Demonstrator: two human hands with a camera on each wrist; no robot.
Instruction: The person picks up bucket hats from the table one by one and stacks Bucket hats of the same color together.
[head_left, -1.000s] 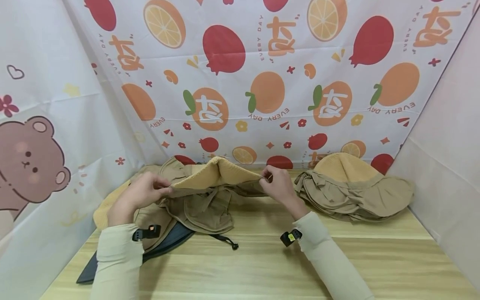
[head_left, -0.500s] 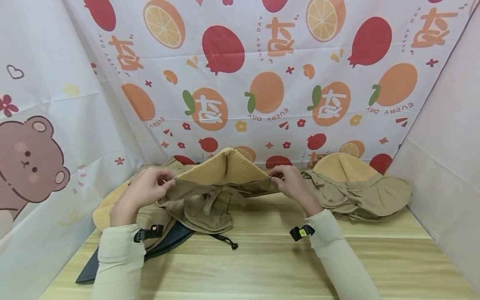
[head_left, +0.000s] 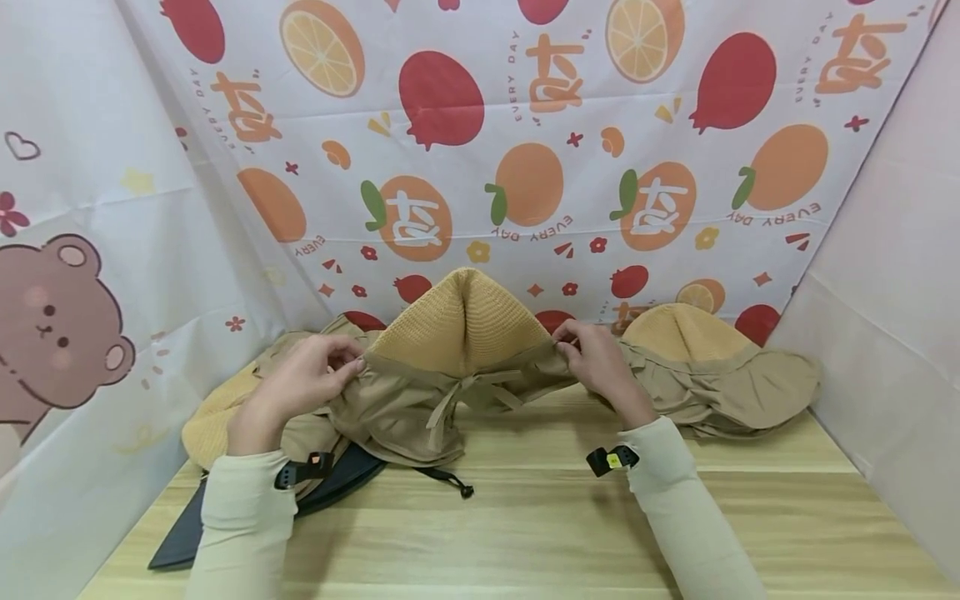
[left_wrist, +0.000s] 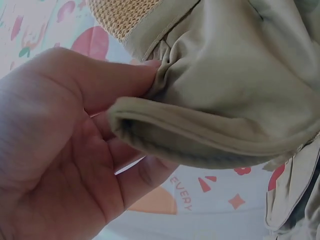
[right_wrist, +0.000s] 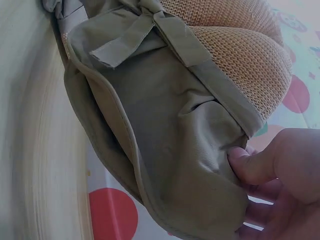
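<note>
A sun hat [head_left: 427, 333] with a tan woven crown, a khaki cloth brim and a tied bow [head_left: 453, 400] hangs upright between both hands above the table. My left hand [head_left: 303, 379] pinches its left side where crown meets brim; in the left wrist view the thumb presses the khaki brim [left_wrist: 225, 75]. On the opposite side my right hand [head_left: 600, 367] pinches the brim's right edge, and the right wrist view shows the thumb on the cloth [right_wrist: 170, 130]. A crease runs down the crown's middle. The brim droops in folds toward the table.
Another woven-and-khaki hat [head_left: 720, 383] lies at the back right. Beneath the left forearm is a pile with a tan crown [head_left: 213, 417], khaki cloth and a dark navy brim [head_left: 345, 479]. A black cord with a toggle [head_left: 467, 492] lies on the wooden table [head_left: 480, 542].
Both hands have raised the hat slightly, and the right hand has moved right. The crown now stands taller and the brim hangs down, with the bow facing front.
</note>
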